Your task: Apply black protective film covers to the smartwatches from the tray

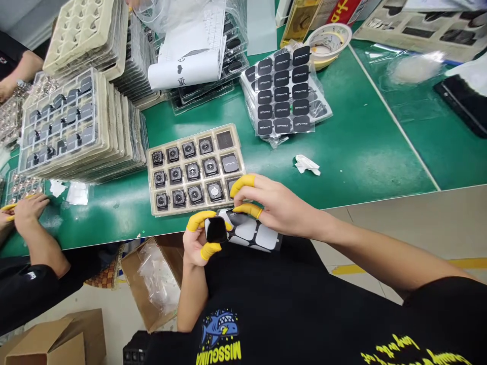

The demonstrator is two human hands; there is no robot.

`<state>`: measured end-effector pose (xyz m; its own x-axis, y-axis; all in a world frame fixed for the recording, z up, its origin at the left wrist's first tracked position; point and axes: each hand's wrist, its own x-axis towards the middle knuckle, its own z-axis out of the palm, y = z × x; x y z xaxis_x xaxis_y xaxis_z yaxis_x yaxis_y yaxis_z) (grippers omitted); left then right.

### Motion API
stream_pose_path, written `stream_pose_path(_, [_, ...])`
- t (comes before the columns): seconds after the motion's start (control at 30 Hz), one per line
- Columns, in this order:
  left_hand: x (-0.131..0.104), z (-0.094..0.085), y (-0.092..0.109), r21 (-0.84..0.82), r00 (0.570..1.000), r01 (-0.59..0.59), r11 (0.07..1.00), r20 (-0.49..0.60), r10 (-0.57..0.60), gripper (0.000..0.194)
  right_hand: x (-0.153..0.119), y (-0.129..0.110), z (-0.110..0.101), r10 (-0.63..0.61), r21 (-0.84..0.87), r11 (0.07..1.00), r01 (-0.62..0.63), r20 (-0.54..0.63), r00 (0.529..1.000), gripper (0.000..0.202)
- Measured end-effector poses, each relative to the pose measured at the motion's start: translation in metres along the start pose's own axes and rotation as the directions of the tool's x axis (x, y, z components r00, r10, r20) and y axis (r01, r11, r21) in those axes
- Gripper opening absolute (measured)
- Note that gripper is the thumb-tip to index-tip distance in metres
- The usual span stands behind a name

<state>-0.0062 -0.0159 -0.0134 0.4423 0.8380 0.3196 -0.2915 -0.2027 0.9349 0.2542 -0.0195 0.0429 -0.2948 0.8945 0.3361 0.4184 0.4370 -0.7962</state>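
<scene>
Watch and label sheet in gloved-fingertip hands at a green table

Printed matter was abundant. Dark labels on the stacked sheets [281, 94] bore pale lettering too small to read surely. The white paper roll [186, 66] showed a heart between the characters 心 and 重; a red box [344, 11] at the back carried yellow characters. The worker's black shirt [285, 299] displayed a shark above yellow capitals beginning "MISSGUI".

The left hand [196, 238], in yellow finger covers, gripped a dark-faced watch [215, 229] just off the table's near edge. Beside it lay a label sheet [266, 236]. The right hand [266, 200] had its thumb at a dark label there, forefinger held apart; whether it pinched the label, I could not tell.

The green table [361, 152] carried a compartmented tray [236, 142] of watches, tray stacks [110, 132] and a tape roll [344, 38]. A co-worker's hand [32, 205] rested at left. Below, a cardboard box [131, 274] stood on the pale floor [437, 228].
</scene>
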Motion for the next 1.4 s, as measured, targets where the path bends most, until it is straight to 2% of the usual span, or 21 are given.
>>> stream_pose_path(0.07, [-0.001,-0.004,-0.004,-0.006,0.999,0.001,1.0,-0.052,-0.001,0.06,-0.004,0.0,-0.002,-0.051,0.057,0.997,0.055,-0.072,0.996,0.016])
stream_pose_path(0.13, [-0.002,-0.007,-0.007,0.024,0.997,0.019,1.0,-0.073,-0.018,0.061,-0.009,-0.004,-0.012,-0.021,0.157,0.987,0.038,-0.108,0.994,0.012])
stream_pose_path(0.27, [-0.001,-0.009,-0.012,0.047,0.997,0.059,0.997,-0.049,-0.056,0.06,-0.014,-0.022,-0.04,0.208,0.351,0.927,-0.135,-0.18,0.961,0.009])
stream_pose_path(0.37, [0.003,-0.006,-0.017,0.044,0.998,0.056,0.997,-0.025,-0.055,0.063,-0.008,-0.039,-0.051,0.336,0.431,0.869,-0.244,-0.15,0.93,0.02])
stream_pose_path(0.47, [0.006,-0.003,-0.022,0.094,0.999,0.036,0.995,-0.011,-0.035,0.067,0.0,-0.052,-0.046,0.325,0.428,0.856,-0.29,-0.009,0.946,0.024])
stream_pose_path(0.57, [0.005,-0.004,-0.026,0.13,1.0,0.004,0.992,0.018,-0.006,0.069,0.008,-0.056,-0.033,0.281,0.366,0.876,-0.315,0.146,0.949,0.02])
stream_pose_path(0.67, [0.001,-0.006,-0.03,0.16,0.999,-0.023,0.987,0.045,0.016,0.074,0.015,-0.052,-0.023,0.245,0.315,0.899,-0.304,0.215,0.946,0.016])
stream_pose_path(0.83, [-0.007,-0.009,-0.035,0.195,0.999,-0.001,0.981,0.052,-0.009,0.076,0.027,-0.041,-0.017,0.25,0.338,0.885,-0.32,0.234,0.939,0.016])
stream_pose_path(1.0, [-0.009,-0.011,-0.038,0.215,0.997,0.031,0.976,0.056,-0.044,0.088,0.03,-0.039,-0.013,0.292,0.333,0.866,-0.373,0.269,0.918,0.015])
stream_pose_path(1.4, [-0.007,-0.009,-0.036,0.152,0.997,-0.017,0.988,0.071,0.006,0.084,0.027,-0.037,-0.009,0.309,0.273,0.885,-0.378,0.265,0.914,0.014])
